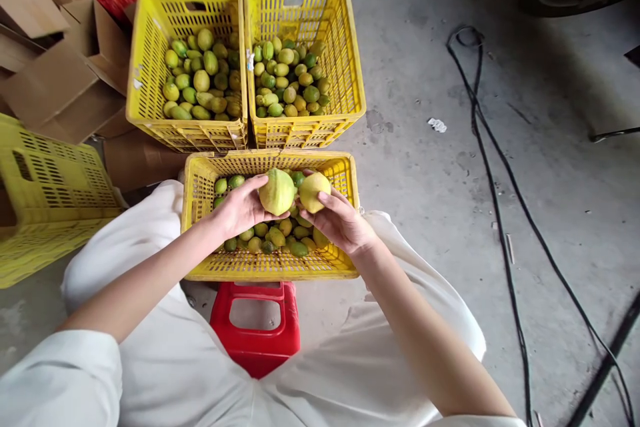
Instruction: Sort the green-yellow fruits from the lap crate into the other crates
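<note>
We hold a greenish fruit (277,192) in the left hand (245,203), thumb and fingers curled part-way around it, and a yellow fruit (315,191) in the right hand (345,220), cupped from below with the thumb against its side. Both sit side by side above the front crate (270,273), so close that we cannot tell whether they touch. Each looks smooth and round, so a loosened thumb could let one roll off and bruise itself or the loose fruit (276,236) beneath; bringing the hands together too quickly could knock the pair against each other. Our wrists are near the crate's side walls, and a low sideways swing could catch the rim. The back left crate (140,60) and back right crate (345,60) stand close beyond the far rim, our knees flank the sides, and a red stool (255,347) sits at the near edge. Leftward, cardboard boxes (60,87) crowd us; rightward, bare floor (410,167) gives room up to the black cable (495,200).
</note>
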Demonstrator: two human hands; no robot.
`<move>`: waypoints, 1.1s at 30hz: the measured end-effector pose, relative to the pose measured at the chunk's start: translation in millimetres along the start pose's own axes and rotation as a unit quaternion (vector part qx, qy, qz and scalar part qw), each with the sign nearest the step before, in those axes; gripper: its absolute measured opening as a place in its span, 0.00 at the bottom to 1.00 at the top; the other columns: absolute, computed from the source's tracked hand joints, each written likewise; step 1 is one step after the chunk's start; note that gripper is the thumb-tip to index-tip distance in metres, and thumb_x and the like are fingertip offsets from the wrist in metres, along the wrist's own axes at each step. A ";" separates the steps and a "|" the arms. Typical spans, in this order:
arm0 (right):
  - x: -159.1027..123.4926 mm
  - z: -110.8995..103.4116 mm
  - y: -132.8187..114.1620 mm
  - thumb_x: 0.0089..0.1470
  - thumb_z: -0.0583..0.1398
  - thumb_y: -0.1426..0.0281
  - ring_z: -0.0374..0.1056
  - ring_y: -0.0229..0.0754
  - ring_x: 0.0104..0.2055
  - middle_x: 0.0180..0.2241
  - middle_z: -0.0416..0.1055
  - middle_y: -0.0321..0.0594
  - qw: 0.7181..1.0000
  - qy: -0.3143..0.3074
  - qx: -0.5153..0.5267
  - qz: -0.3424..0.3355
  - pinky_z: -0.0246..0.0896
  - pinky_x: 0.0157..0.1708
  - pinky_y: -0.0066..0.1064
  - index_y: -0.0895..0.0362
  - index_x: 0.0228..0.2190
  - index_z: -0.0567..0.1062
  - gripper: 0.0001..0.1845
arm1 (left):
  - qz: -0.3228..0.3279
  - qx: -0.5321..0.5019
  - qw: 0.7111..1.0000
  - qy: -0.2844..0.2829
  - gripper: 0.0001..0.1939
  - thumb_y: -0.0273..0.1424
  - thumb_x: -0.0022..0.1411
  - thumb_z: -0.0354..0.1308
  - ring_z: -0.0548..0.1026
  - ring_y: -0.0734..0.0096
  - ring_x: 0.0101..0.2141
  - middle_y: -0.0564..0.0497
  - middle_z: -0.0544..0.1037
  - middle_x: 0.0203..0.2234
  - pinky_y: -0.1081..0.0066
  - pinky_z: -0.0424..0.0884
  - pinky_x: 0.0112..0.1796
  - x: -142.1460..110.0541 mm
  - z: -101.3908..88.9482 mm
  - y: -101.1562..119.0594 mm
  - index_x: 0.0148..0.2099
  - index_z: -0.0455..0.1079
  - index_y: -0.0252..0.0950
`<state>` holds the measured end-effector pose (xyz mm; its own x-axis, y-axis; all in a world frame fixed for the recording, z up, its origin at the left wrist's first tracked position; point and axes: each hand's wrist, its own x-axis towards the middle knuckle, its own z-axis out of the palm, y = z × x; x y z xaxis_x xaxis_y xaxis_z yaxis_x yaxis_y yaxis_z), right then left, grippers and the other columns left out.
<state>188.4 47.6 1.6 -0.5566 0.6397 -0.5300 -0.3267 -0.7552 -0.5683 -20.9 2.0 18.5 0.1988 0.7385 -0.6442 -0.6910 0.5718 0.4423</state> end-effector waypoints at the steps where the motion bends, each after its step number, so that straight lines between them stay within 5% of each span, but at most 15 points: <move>1: -0.5 0.0 1.3 0.44 0.75 0.66 0.76 0.39 0.38 0.37 0.77 0.30 1.000 0.011 0.003 0.004 0.79 0.39 0.31 0.45 0.48 0.76 0.29 | 0.004 0.016 1.000 -0.010 0.15 0.33 0.65 0.60 0.81 0.50 0.51 0.39 0.81 0.47 0.51 0.81 0.50 0.3 -1.2 -2.0 0.53 0.68 0.34; 6: -0.8 1.3 4.7 0.37 0.78 0.71 0.76 0.38 0.35 0.35 0.77 0.31 0.999 0.018 0.017 0.022 0.77 0.33 0.27 0.49 0.41 0.77 0.28 | 0.023 0.062 0.997 -0.041 0.19 0.31 0.57 0.68 0.82 0.57 0.47 0.45 0.81 0.42 0.59 0.83 0.47 1.9 -5.6 -7.4 0.50 0.71 0.36; 9: 1.0 2.3 2.7 0.43 0.76 0.63 0.76 0.38 0.34 0.37 0.79 0.35 0.999 0.020 0.029 0.017 0.75 0.28 0.25 0.51 0.39 0.77 0.22 | 0.026 0.063 0.998 -0.007 0.16 0.34 0.59 0.66 0.82 0.55 0.46 0.43 0.81 0.42 0.60 0.83 0.45 2.7 -3.7 -5.5 0.48 0.73 0.34; 16: 2.2 -0.7 -1.7 0.51 0.66 0.65 0.77 0.52 0.54 0.41 0.80 0.36 0.998 0.010 0.055 -0.031 0.78 0.53 0.48 0.47 0.47 0.74 0.20 | 0.030 -0.054 0.993 0.099 0.15 0.35 0.67 0.52 0.79 0.50 0.56 0.41 0.82 0.45 0.52 0.81 0.52 3.8 -0.8 -0.9 0.52 0.71 0.35; 21: -2.0 0.2 3.0 0.48 0.74 0.59 0.78 0.43 0.42 0.40 0.78 0.31 0.998 0.029 0.029 -0.051 0.80 0.46 0.37 0.47 0.43 0.73 0.23 | 0.066 0.022 0.995 0.075 0.14 0.34 0.63 0.66 0.79 0.55 0.55 0.42 0.80 0.46 0.58 0.79 0.55 11.4 -7.3 -2.4 0.49 0.72 0.36; 27: -2.4 7.2 2.6 0.43 0.76 0.63 0.74 0.36 0.31 0.35 0.78 0.31 1.000 -0.005 0.015 -0.009 0.72 0.28 0.24 0.49 0.40 0.75 0.23 | 0.045 0.039 0.997 0.044 0.11 0.33 0.64 0.63 0.83 0.65 0.34 0.50 0.80 0.34 0.62 0.83 0.44 12.2 -6.3 -4.0 0.48 0.73 0.35; 33: 3.4 4.4 -0.3 0.49 0.68 0.61 0.77 0.53 0.49 0.42 0.80 0.40 0.999 0.005 0.045 -0.005 0.78 0.47 0.46 0.49 0.44 0.75 0.19 | 0.030 -0.044 0.996 0.069 0.19 0.33 0.65 0.52 0.80 0.50 0.54 0.39 0.82 0.48 0.53 0.82 0.49 12.1 -6.8 -2.1 0.56 0.69 0.34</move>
<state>183.2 49.3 2.7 -0.5457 0.6484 -0.5308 -0.3994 -0.7581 -0.5155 -21.9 7.3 5.5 0.0627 0.7110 -0.7004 -0.7584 0.4901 0.4296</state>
